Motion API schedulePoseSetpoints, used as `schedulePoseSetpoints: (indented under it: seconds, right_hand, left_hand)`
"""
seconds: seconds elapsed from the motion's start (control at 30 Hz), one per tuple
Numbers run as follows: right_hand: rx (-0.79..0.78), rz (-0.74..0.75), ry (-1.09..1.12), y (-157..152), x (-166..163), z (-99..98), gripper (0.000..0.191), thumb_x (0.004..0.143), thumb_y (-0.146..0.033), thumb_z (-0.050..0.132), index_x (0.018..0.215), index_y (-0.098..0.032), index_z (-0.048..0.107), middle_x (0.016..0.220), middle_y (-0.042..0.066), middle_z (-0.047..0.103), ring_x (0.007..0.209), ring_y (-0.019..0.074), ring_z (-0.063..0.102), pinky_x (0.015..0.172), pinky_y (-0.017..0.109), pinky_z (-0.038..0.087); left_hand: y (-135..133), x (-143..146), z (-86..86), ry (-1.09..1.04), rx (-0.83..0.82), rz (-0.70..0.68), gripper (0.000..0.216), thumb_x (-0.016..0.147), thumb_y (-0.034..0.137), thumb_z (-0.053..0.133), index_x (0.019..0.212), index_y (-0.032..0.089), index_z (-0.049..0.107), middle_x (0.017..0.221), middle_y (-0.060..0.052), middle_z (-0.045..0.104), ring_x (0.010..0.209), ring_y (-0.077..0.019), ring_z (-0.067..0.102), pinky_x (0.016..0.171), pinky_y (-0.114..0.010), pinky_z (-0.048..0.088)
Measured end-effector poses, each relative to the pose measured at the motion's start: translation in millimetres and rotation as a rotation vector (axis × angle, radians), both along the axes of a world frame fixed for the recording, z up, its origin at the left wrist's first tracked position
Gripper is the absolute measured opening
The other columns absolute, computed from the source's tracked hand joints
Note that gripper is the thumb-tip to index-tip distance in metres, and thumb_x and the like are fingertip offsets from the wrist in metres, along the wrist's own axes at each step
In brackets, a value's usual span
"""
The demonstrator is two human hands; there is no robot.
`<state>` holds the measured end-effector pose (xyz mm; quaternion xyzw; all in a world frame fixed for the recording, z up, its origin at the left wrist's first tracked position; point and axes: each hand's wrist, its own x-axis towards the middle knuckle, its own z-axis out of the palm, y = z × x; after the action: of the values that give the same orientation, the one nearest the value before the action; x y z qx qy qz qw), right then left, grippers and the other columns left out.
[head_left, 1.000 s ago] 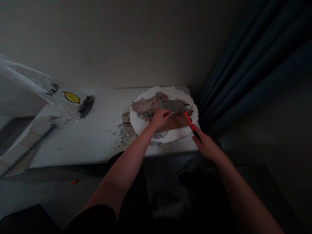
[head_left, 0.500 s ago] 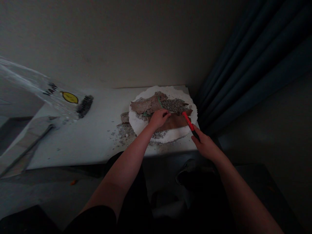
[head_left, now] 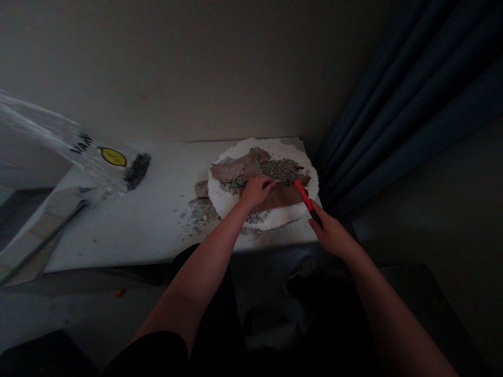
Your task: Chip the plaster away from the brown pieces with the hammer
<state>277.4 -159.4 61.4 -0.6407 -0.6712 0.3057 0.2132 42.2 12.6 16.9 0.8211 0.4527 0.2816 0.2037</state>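
Note:
A rough-edged white round base (head_left: 278,221) lies on the table with a brown slab (head_left: 288,195), cracked brown pieces (head_left: 234,170) and grey crumbly rubble (head_left: 281,170) on it. My left hand (head_left: 256,191) rests at the slab's left end, fingers bent and closed on its upper edge; the fingertips are partly hidden. In my right hand (head_left: 329,229) is a red-and-black-handled tool (head_left: 303,192), gripped by its black end. Its red end meets the slab's right part, and its head is too dark to make out. A strip of green (head_left: 258,166) shows among the pieces.
The white table (head_left: 129,225) carries loose crumbs (head_left: 202,209) left of the base. A clear plastic bag (head_left: 106,157) with a yellow print and dark contents stands farther left, near a dark rod (head_left: 51,235). A dark curtain (head_left: 377,104) hangs at right, a wall behind.
Both hands and the tool stay nearly where they were, the tool's red end still at the slab. The view has shifted only very slightly.

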Motion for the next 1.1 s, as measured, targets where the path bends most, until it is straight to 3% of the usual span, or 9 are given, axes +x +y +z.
schedulePoseSetpoints:
  seconds: [0.2,0.5,1.1]
  right_hand:
    - [0.0,-0.025,-0.015,-3.3,-4.2,5.9,0.068,0.098,-0.033,0.045,0.163,-0.024,0.027,0.129,0.014,0.07,0.121,0.0367,0.065,0.1,0.053,0.051]
    - [0.04,-0.008,-0.016,-11.2,-33.8,29.9,0.067,0.1,-0.034,0.043,0.163,-0.024,0.027,0.114,0.014,0.075,0.101,0.0337,0.072,0.09,0.046,0.053]
    - [0.021,-0.02,-0.14,-15.1,-44.0,37.6,0.066,0.101,-0.032,0.041,0.164,-0.022,0.026,0.098,0.013,0.077,0.09,0.0324,0.073,0.081,0.039,0.051]
  left_hand:
    - [-6.3,1.5,2.2,0.038,0.015,0.006,0.024,0.097,0.032,0.054,0.085,0.017,0.069,0.087,-0.007,0.069,0.084,-0.0214,0.062,0.08,-0.032,0.045]
    - [-13.5,3.3,-1.5,0.099,0.041,0.037,0.029,0.099,0.034,0.051,0.097,0.014,0.073,0.1,-0.011,0.072,0.091,-0.0243,0.066,0.083,-0.033,0.048]
    - [-11.2,4.5,-5.8,0.059,0.034,0.051,0.026,0.096,0.032,0.056,0.092,0.014,0.074,0.09,-0.01,0.072,0.083,-0.0218,0.066,0.079,-0.03,0.048]
